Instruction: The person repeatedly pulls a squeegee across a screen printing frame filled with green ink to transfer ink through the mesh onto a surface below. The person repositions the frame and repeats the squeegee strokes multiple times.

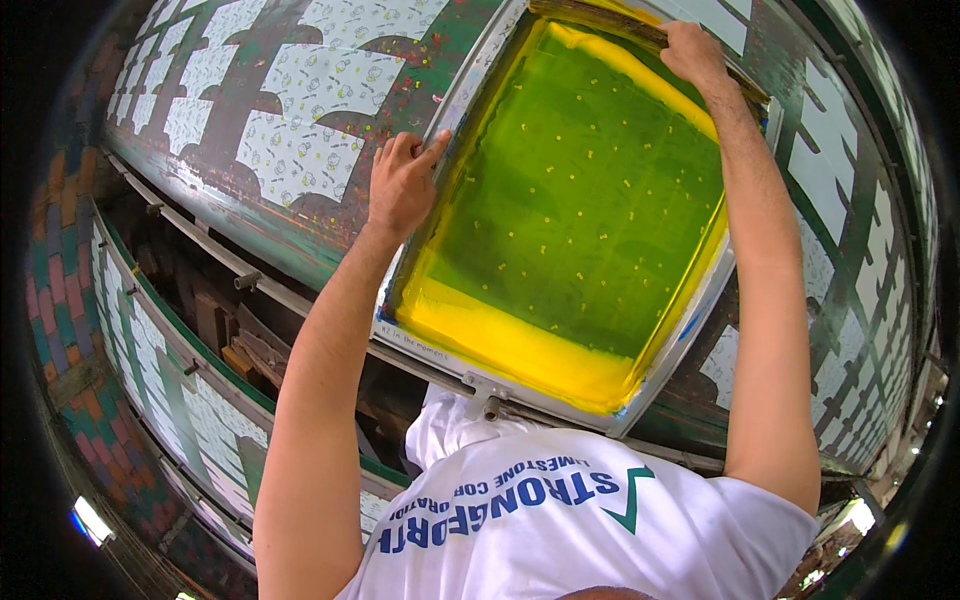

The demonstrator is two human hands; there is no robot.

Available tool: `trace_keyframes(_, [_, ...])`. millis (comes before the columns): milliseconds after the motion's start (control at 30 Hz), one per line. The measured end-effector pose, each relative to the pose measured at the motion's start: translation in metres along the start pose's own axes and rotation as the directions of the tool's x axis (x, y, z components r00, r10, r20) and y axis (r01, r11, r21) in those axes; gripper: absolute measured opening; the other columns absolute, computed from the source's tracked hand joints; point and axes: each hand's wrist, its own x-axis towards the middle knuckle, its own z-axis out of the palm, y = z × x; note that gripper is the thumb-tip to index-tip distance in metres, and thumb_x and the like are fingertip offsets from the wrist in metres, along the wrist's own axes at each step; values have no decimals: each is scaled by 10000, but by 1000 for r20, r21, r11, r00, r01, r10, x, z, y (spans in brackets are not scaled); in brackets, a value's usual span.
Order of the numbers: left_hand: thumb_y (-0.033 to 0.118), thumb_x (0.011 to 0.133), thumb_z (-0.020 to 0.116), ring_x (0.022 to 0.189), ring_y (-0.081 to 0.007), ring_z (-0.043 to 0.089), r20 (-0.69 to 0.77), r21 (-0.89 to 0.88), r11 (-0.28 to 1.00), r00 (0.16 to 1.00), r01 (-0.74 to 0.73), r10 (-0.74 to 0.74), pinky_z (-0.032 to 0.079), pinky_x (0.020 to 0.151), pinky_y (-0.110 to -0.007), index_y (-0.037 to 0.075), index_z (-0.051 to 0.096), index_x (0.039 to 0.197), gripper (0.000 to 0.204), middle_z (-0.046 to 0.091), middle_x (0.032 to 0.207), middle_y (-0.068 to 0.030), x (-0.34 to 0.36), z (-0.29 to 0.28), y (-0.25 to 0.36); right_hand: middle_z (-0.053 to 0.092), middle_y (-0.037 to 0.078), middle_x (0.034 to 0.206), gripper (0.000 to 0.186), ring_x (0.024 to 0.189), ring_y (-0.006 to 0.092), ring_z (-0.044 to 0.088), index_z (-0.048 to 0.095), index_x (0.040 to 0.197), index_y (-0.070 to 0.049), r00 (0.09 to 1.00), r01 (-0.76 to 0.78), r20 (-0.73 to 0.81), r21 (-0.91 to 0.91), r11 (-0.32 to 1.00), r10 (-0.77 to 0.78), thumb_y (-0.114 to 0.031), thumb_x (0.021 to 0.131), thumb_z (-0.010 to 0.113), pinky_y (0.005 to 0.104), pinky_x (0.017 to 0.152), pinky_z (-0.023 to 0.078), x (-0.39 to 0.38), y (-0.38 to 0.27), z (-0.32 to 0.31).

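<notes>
A screen-printing frame (690, 322) with a pale rim lies on the printing table in front of me. Its green mesh (580, 200) carries small yellow marks, and yellow ink (520, 335) pools thickly along the near end. At the far end my right hand (692, 55) is closed on a wooden squeegee (600, 18), which lies across the frame's width; a yellow ink band runs just in front of it. My left hand (402, 185) rests at the frame's left edge, thumb stretched onto the rim, other fingers loosely bent and holding nothing.
White printed cut pieces (300, 150) lie in rows on the dark green table left of the frame, with more pieces (825, 150) at right. A metal rail (205, 235) with pegs runs along the near table edge. Behind it, wood scraps (250, 350) sit below another long table.
</notes>
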Motion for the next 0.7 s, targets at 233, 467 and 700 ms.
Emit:
trace_keyframes(233, [-44,866,630,1046,-329,613,35,-125,990,997,70,-66,502,958,-438,201,735,1367,567,608,1059,-102,-1,1,-4,746,144,1177,501,1101,380,703,728,1315,-135,947,318,-50,36,947,-316,2,836,670,517,942,596,-37,-23,-6])
trace_keyframes(467, [-8,970,612,980,-361,650,-92,-428,887,968,174,-234,544,882,-455,82,654,1297,341,659,1045,-157,2,9,-9,709,113,1061,382,1056,341,718,752,1160,-95,837,547,-91,94,832,-540,21,796,752,481,888,619,-86,-84,-16])
trace_keyframes(700, [33,1010,620,1009,-359,657,-93,-459,871,966,172,-239,541,905,-447,83,646,1334,329,669,1085,-175,2,14,-12,697,83,1038,291,1022,319,714,735,1057,-74,776,627,-20,135,768,-630,22,783,741,459,849,622,-140,-145,-30])
